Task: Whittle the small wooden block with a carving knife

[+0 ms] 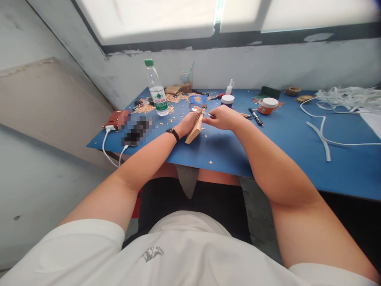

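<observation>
Grasping the wood (194, 131) in our left hand (188, 124), we hold it over the surface (291, 159), near the middle of the near edge, its lower end tilted towards us. Our right hand (222, 118) is clenched around a slim tool (212, 116) beside the wood's upper end; our grip hides much of it, so we cannot tell whether it touches the wood. A watch (172, 132) is strapped just behind our left hand.

Past the wood, a blue pad (198, 101) lies towards the far edge. Shavings (143, 107) are strewn over the far left corner, around the upright bottle (159, 101), and the cup (186, 86) stands close to the far edge. By the near left corner we have a phone (135, 133), blurred out, and a brown case (119, 118); a white cable (105, 147) droops past the edge there. On our right, a pen (256, 117) lies near the orange jar (268, 106), while a white-lidded jar (228, 100) stands beyond our right hand. White strips (348, 98) are heaped towards the far right corner.
</observation>
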Demonstrator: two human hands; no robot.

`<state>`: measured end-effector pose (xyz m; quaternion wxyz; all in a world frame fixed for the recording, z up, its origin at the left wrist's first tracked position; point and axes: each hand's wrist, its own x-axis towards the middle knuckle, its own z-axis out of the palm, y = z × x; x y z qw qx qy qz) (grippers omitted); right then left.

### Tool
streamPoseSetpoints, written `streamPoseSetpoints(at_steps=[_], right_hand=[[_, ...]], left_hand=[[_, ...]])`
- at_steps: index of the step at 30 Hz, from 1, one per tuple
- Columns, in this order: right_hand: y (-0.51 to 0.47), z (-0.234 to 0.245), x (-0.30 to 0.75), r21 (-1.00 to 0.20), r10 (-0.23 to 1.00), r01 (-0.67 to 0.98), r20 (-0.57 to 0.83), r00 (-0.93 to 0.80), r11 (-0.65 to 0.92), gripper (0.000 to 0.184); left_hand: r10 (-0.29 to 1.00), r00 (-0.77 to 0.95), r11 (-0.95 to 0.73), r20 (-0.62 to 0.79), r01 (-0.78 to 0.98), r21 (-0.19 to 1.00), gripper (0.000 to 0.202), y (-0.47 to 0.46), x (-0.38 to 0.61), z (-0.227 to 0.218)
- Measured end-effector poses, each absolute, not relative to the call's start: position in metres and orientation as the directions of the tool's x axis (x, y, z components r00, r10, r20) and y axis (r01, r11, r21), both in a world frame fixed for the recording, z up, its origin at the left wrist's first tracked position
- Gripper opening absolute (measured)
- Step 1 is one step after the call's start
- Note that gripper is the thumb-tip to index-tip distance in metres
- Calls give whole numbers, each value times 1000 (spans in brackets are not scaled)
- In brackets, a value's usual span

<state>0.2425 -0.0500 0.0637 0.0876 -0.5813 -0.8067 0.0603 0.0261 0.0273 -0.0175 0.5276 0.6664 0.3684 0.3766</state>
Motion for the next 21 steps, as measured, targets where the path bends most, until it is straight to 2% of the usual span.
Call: streamPoseSetpoints(at_steps=[4,8,12,16,21], right_hand=[[-49,63,243,-211,954,930,90,-287,300,64],[-56,68,240,-218,937,912,80,-339,348,57],[-59,72,239,-240,935,905,44,-351,351,55],[-53,70,241,-267,941,905,27,-337,332,59],[-49,66,241,-203,951,929,53,-305,309,63]], left_hand=[[910,411,-78,55,40,996,76,27,33,-20],[914,406,-5,17,-32,999,86,27,39,-23],[908,418,16,-4,-25,1000,75,25,38,-21],[908,419,-13,-1,31,999,69,24,36,-20],[895,428,-173,129,66,983,66,22,33,-16]])
